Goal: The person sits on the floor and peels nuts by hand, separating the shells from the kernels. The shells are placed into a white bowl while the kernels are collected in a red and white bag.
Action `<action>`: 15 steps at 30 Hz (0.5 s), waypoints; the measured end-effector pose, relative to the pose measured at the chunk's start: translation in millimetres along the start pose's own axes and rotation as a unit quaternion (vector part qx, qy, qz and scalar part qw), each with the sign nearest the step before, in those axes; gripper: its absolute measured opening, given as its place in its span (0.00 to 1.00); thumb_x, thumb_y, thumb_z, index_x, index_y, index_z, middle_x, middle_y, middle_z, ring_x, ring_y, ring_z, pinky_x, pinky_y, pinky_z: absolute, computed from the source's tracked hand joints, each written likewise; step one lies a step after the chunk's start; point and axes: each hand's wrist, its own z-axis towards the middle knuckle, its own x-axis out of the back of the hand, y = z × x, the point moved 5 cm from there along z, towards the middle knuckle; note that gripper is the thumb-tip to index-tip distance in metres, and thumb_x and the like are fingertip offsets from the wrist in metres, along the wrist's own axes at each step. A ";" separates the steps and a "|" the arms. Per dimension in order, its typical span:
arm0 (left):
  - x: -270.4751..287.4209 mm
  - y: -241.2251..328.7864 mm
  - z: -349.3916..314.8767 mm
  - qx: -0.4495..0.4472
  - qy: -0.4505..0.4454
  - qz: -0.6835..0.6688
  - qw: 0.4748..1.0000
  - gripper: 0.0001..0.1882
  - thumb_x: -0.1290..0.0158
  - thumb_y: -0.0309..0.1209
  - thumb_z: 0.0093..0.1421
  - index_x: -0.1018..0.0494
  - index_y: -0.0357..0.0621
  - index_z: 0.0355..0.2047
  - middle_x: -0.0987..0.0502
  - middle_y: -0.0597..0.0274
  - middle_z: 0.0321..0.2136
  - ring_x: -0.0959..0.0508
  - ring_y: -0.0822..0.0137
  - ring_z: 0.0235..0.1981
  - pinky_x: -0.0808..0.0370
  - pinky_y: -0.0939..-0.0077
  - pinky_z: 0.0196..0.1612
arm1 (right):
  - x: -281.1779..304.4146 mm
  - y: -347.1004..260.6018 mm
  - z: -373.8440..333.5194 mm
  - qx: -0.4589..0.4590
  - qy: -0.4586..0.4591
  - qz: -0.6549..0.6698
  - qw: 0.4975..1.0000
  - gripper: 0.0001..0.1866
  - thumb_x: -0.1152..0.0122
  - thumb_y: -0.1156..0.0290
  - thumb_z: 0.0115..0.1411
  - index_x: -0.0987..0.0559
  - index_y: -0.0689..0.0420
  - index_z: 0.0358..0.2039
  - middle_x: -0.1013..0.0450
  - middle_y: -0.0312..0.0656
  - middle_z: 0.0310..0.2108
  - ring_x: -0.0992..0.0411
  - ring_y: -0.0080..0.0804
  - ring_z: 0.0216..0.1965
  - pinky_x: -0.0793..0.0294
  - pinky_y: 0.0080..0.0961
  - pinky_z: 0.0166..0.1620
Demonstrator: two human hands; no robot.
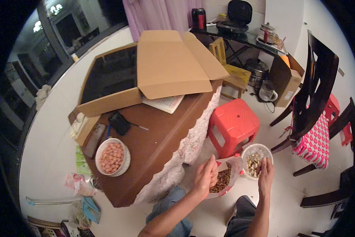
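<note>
My left hand (205, 177) is closed, fingers curled in, just above the left side of a red-and-white bag (235, 173). Whatever it grips is hidden by the fingers. Inside the bag lie many small brown nuts (221, 181). My right hand (266, 173) is over the right rim of a white bin (246, 153), its fingers stretched out and slightly apart from the thumb. Pale shell pieces (253, 162) lie in the bin's clear liner. On the table to the left stands a white bowl (124, 165) full of pinkish-brown nuts (111, 158).
A brown table (161, 136) with a lace-edged cloth carries an open cardboard box (171, 63) and a black pouch (119, 123). A red plastic stool (236, 120) stands beyond the bag. Dark chairs (309, 91) are on the right, one with a pink-and-white cushion (312, 140).
</note>
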 end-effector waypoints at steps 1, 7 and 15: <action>0.3 20.7 -17.9 -0.024 0.006 0.014 1.000 0.23 0.57 0.50 0.68 0.45 0.56 0.18 0.47 0.79 0.13 0.50 0.83 0.11 0.54 0.85 0.12 | -3.7 -2.9 -1.1 -0.014 -0.011 0.002 1.000 0.20 0.53 0.61 0.69 0.34 0.58 0.21 0.40 0.33 0.16 0.41 0.20 0.19 0.41 0.21 0.23; 21.8 178.0 -120.4 -0.313 0.181 0.130 0.923 0.20 0.58 0.44 0.69 0.45 0.56 0.19 0.47 0.78 0.14 0.49 0.83 0.13 0.52 0.84 0.12 | 1.5 4.6 2.0 0.025 -0.015 -0.032 0.999 0.22 0.46 0.62 0.65 0.31 0.61 0.17 0.36 0.36 0.14 0.40 0.22 0.17 0.40 0.24 0.22; 115.4 256.5 -142.3 -0.425 0.301 0.278 0.807 0.21 0.59 0.43 0.70 0.44 0.53 0.20 0.47 0.77 0.16 0.47 0.84 0.16 0.51 0.85 0.17 | -7.7 -3.8 -6.8 0.048 -0.025 -0.048 0.997 0.19 0.41 0.65 0.62 0.29 0.65 0.19 0.34 0.40 0.14 0.39 0.25 0.18 0.37 0.29 0.24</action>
